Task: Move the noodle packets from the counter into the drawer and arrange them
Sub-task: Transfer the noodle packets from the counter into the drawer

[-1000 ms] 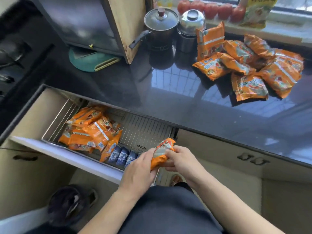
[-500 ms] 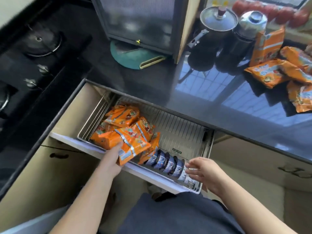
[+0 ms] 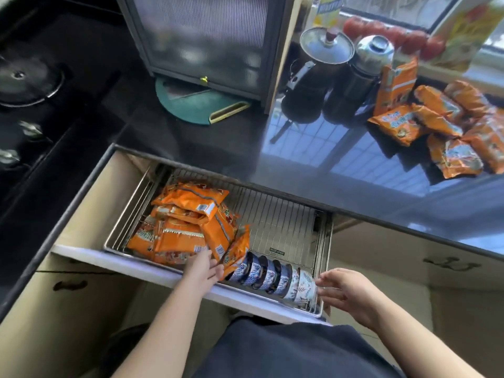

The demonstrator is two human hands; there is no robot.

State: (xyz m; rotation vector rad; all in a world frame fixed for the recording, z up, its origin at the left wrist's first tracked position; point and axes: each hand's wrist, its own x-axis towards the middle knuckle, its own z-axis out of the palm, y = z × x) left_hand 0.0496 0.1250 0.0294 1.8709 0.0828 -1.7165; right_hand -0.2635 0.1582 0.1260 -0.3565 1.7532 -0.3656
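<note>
We see the left hand (image 3: 203, 268) reaching over the front edge of the drawer (image 3: 81, 253), its fingers straight and laid against the nearest orange noodle packets of the drawer pile (image 3: 188, 227); whether any fingertip hooks under a wrapper we cannot tell. The right hand (image 3: 345, 291) hovers at the drawer's front right corner with fingers loosely spread, holding nothing, fingertips just beside the last of a row of bowls (image 3: 268, 275).

Those patterned bowls stand on edge along the drawer's front, blue ones toward the pile, paler ones toward the right hand. One packet (image 3: 237, 249) leans tilted between the pile and the first bowl. The pile fills the drawer's left half: glossy orange wrappers with crimped ends, silver stripes and a white barcode patch, stacked untidily and overlapping. To the right of it the wire rack (image 3: 281, 222) of the drawer lies bare.

Beyond the drawer runs the dark, glossy counter (image 3: 313, 148). On it, far right of the drawer, the other noodle packets (image 3: 441, 132) lie in a loose heap, the same orange, one standing propped against a steel canister (image 3: 365, 75). Beside that sits a lidded pot (image 3: 319, 69), then a glass-fronted cabinet (image 3: 207, 42) with a green board (image 3: 196, 107) beneath it.
</note>
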